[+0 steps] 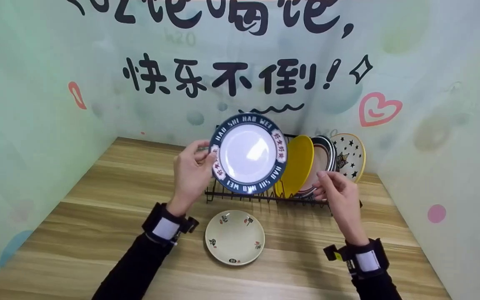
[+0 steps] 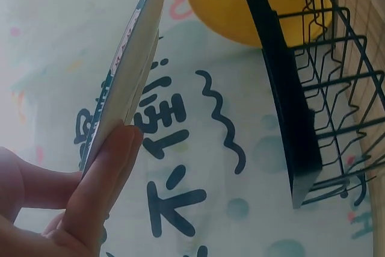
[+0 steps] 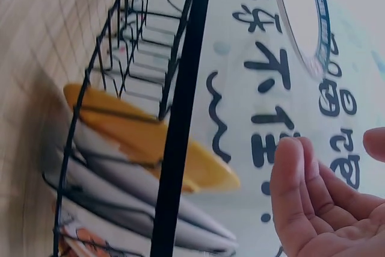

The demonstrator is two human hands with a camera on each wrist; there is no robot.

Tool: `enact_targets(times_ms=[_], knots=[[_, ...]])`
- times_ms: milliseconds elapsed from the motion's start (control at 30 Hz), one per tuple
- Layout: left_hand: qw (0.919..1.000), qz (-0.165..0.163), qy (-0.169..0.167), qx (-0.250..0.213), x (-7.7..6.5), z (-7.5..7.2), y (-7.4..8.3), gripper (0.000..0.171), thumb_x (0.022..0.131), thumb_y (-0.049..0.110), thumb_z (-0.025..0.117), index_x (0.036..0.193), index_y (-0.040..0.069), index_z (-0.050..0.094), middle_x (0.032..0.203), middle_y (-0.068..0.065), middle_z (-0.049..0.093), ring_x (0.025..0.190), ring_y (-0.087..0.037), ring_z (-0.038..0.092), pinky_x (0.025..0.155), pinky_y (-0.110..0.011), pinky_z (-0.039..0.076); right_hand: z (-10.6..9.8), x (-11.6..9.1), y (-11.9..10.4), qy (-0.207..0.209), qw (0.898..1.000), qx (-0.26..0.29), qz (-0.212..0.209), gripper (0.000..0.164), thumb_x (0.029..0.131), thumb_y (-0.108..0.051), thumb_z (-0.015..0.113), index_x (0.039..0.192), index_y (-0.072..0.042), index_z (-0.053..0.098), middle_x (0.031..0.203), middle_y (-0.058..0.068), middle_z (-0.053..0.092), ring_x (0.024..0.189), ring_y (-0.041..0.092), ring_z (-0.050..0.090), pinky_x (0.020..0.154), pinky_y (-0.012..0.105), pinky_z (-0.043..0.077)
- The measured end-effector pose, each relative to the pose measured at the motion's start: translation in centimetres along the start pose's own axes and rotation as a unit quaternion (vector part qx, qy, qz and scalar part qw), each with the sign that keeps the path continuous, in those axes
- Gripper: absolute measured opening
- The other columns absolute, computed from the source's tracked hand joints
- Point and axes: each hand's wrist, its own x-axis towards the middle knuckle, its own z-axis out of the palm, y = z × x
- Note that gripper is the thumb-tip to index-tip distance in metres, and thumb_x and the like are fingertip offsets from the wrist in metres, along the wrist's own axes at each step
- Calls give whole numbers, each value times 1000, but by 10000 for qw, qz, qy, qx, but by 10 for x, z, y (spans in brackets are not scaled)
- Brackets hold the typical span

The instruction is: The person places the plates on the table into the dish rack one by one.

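Note:
My left hand (image 1: 192,175) pinches the left rim of a round white plate (image 1: 248,153) with a dark lettered border. The plate is held up above the rack's left part, its face toward the head camera. In the left wrist view that plate (image 2: 123,82) appears nearly edge-on, thumb and fingers on opposite faces. My right hand (image 1: 342,196) hovers in front of the rack's right part with fingers loosely bent; the right wrist view shows nothing between thumb and fingers (image 3: 289,179). A black wire dish rack (image 1: 244,197) holds a yellow plate (image 1: 296,166) and others to its right.
Right of the yellow plate stand a dark-rimmed plate (image 1: 322,160) and a star-patterned plate (image 1: 351,152). A cream plate with small motifs (image 1: 235,237) lies flat on the wooden table (image 1: 111,200), in front of the rack. Printed wall sheets (image 1: 431,125) enclose the back and sides.

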Motion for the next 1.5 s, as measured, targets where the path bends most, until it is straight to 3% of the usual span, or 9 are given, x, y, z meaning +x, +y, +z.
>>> enact_targets(times_ms=[100, 267, 467, 667, 1100, 1300, 1500], knots=[[9996, -93, -216, -146, -5, 6, 2, 30, 88, -10, 65, 117, -6, 62, 108, -26, 67, 89, -29, 71, 66, -28, 58, 6, -2, 0, -102, 9996, 227, 134, 30, 98, -22, 63, 108, 6, 65, 95, 29, 64, 75, 37, 64, 66, 39, 58], [9975, -250, -554, -371, -14, 15, 5, 32, 88, -10, 64, 119, -5, 61, 111, -29, 64, 91, -31, 70, 65, -29, 58, 13, -7, -1, -305, 9931, 1042, 451, 41, 94, -16, 68, 125, 8, 55, 111, 26, 62, 94, 41, 63, 85, 50, 52], [9951, -123, -856, -482, -23, 26, 4, 30, 88, -11, 64, 117, -5, 62, 108, -27, 66, 90, -29, 71, 65, -29, 58, 18, -9, -1, -468, 9858, 1374, 843, 45, 91, -4, 69, 131, 4, 50, 123, 21, 57, 104, 29, 60, 90, 38, 52], [9932, -89, -1052, -490, -29, 32, 2, 29, 87, -12, 64, 115, -4, 62, 106, -26, 67, 89, -27, 71, 66, -29, 58, 20, -10, 1, -599, 9838, 1377, 976, 48, 90, 0, 67, 133, 4, 49, 127, 20, 56, 111, 31, 58, 93, 37, 50], [9908, -150, -1343, 106, -35, 35, 2, 30, 89, -4, 67, 118, 0, 63, 104, -20, 70, 83, -17, 71, 63, -25, 57, 20, -9, 1, -606, 9758, 1477, 1494, 40, 90, -1, 67, 127, 7, 53, 116, 24, 60, 96, 31, 63, 84, 40, 55], [9892, -253, -1428, -219, -36, 37, 3, 30, 88, -8, 65, 118, -2, 62, 104, -22, 69, 83, -20, 72, 62, -27, 58, 19, -9, 1, -541, 9759, 1522, 1466, 32, 92, 3, 62, 122, 11, 56, 110, 25, 61, 90, 29, 64, 81, 38, 56], [9854, -443, -1600, -383, -35, 36, 5, 30, 88, -9, 64, 118, -3, 62, 106, -24, 68, 86, -25, 72, 64, -29, 58, 17, -8, 2, -566, 9804, 1192, 1463, 30, 92, 5, 61, 120, 13, 56, 110, 24, 62, 90, 27, 65, 82, 35, 56]])
